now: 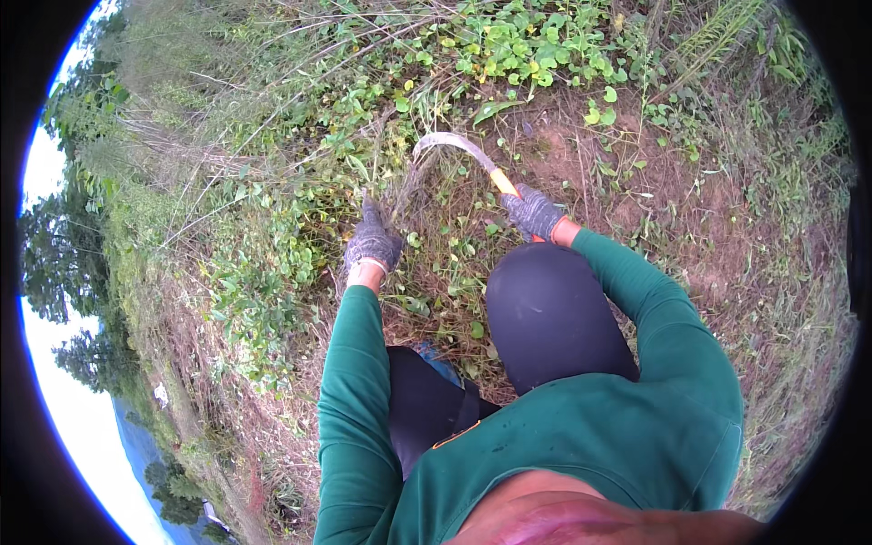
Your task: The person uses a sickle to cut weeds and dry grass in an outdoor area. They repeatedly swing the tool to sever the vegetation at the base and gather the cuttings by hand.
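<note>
My right hand, in a grey knit glove, grips the orange-and-yellow handle of a sickle. Its curved metal blade arcs forward and left, the tip down among weed stems. My left hand, gloved alike, is held low at the weeds, left of the blade. One of its fingers points forward along the stems; the others are curled out of sight, so I cannot tell if they hold any. Dry, tangled stems stand between my left hand and the blade.
Reddish bare soil shows right of the sickle. Broad-leaved green vines grow ahead, and long dry stalks lean in from the left. My bent knee is just behind my right hand. Trees stand far left.
</note>
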Demonstrator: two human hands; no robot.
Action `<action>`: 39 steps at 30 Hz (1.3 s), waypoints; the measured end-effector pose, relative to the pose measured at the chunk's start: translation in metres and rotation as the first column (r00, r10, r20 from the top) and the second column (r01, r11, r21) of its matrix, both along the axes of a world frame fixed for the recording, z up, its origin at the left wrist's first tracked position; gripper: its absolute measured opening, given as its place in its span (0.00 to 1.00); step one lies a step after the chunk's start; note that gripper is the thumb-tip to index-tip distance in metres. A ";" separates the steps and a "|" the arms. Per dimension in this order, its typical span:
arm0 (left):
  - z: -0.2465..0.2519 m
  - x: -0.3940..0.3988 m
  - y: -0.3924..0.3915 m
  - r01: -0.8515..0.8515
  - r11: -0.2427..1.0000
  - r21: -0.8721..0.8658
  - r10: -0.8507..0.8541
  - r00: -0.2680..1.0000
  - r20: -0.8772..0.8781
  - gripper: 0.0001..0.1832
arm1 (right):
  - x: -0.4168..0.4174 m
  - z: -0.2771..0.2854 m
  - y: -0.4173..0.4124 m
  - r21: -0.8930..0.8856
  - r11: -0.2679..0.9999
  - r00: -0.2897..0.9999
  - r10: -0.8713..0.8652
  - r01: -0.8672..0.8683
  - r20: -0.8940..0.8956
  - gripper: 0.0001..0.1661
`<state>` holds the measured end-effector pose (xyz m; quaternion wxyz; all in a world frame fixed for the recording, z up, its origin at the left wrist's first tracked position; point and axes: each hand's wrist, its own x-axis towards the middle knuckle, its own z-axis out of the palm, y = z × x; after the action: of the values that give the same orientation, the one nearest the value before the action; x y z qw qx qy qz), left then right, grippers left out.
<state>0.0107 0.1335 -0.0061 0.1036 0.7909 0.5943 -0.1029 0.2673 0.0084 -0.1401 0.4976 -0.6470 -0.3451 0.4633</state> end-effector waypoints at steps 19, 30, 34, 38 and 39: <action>-0.007 -0.007 -0.014 0.098 0.992 -0.083 -0.096 0.995 0.027 0.40 | 0.047 0.001 0.049 -0.205 0.955 0.954 -0.249 0.214 -0.164 0.16; 0.014 0.012 -0.025 0.051 0.991 -0.127 -0.062 0.994 -0.085 0.38 | 0.059 -0.040 0.036 -0.069 0.972 0.882 -0.175 0.227 0.437 0.17; 0.023 0.014 -0.024 -0.012 0.994 -0.104 -0.003 0.989 -0.147 0.38 | 0.060 -0.011 0.076 -0.188 0.956 0.850 -0.287 0.225 -0.441 0.15; 0.018 0.007 -0.020 0.037 0.999 -0.021 -0.039 0.995 -0.094 0.36 | 0.074 -0.014 0.092 -0.178 0.962 0.977 -0.213 0.206 -0.023 0.20; 0.021 0.007 -0.018 0.016 1.000 -0.019 -0.017 0.996 -0.088 0.37 | 0.079 -0.021 0.089 -0.183 0.957 0.941 -0.165 0.225 0.295 0.22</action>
<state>0.0181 0.1157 0.0151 0.0835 0.7895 0.5907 -0.1440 0.3464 0.0977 -0.1609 0.4155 -0.7863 -0.2934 0.3508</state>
